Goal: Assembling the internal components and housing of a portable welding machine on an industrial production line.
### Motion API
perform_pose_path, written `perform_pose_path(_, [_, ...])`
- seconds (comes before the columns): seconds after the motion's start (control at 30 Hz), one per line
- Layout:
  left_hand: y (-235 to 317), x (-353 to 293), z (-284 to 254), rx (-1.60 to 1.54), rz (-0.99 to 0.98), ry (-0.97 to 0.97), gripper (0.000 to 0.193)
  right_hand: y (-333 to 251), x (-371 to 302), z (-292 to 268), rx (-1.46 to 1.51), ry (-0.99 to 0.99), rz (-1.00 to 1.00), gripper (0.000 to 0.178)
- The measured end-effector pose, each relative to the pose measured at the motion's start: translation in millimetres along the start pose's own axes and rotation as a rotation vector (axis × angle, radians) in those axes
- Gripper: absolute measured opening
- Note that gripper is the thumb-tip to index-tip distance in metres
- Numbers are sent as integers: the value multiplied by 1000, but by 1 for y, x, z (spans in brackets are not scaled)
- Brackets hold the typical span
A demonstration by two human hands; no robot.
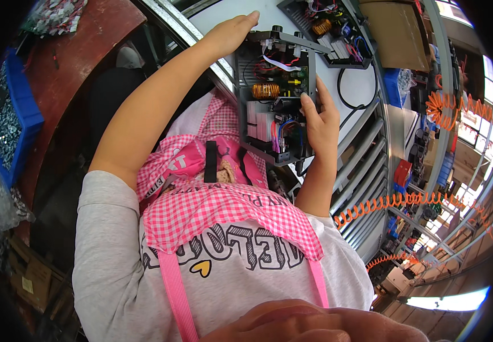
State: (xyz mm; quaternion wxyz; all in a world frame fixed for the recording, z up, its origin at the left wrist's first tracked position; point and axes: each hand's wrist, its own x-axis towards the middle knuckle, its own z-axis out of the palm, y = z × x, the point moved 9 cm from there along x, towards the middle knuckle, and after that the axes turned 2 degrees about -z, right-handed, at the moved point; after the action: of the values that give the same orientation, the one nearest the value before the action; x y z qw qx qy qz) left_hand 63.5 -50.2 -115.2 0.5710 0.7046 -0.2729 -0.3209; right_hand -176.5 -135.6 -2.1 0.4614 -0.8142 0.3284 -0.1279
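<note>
An open black-cased power unit (269,108) is between my hands, above my lap at the edge of the workbench. Inside show a copper-wound ring coil, pale finned heat sinks, a circuit board and red, blue and white wires. My left hand (232,35) is at its far left corner, by the end panel with a black knob; its fingers are partly hidden. Along the right side wall, my right hand (320,117) grips the case, thumb on the upper edge and fingers outside. A second open power unit (337,34) of similar make rests farther off on the white bench surface.
A roller conveyor (366,176) runs to the right, with a black cable (342,91) looped beside it. Orange coiled air hoses (406,199) hang at right. On the left, a blue bin of small metal parts (15,122) adjoins a red-brown table (81,43). A cardboard box (394,34) stands far right.
</note>
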Motion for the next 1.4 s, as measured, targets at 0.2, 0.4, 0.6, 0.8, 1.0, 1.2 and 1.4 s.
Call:
perform_pose_path(0.2, [-9, 1, 17, 44, 22, -82, 77, 7, -1, -15, 96, -5, 26, 54])
perform_pose_path(0.4, [9, -14, 26, -52, 17, -113, 67, 18, 3, -32, 119, -9, 12, 54])
perform_pose_path(0.6, [30, -25, 13, 78, 80, -78, 64, 32, 5, -45, 226, -10, 37, 53])
perform_pose_path(0.8, [36, -26, 6, 173, 88, -60, 68, 41, 9, -47, 262, -43, 77, 53])
perform_pose_path(1.0, [48, -29, 4, 171, 19, -78, 68, 33, 11, -45, 296, -72, 61, 52])
perform_pose_path(1.2, [47, -30, 3, 166, 96, -67, 64, 45, 20, -48, 362, -126, 36, 52])
perform_pose_path(1.4, [62, -41, 10, -63, 82, -86, 46, 60, 27, -57, 534, -183, 107, 53])
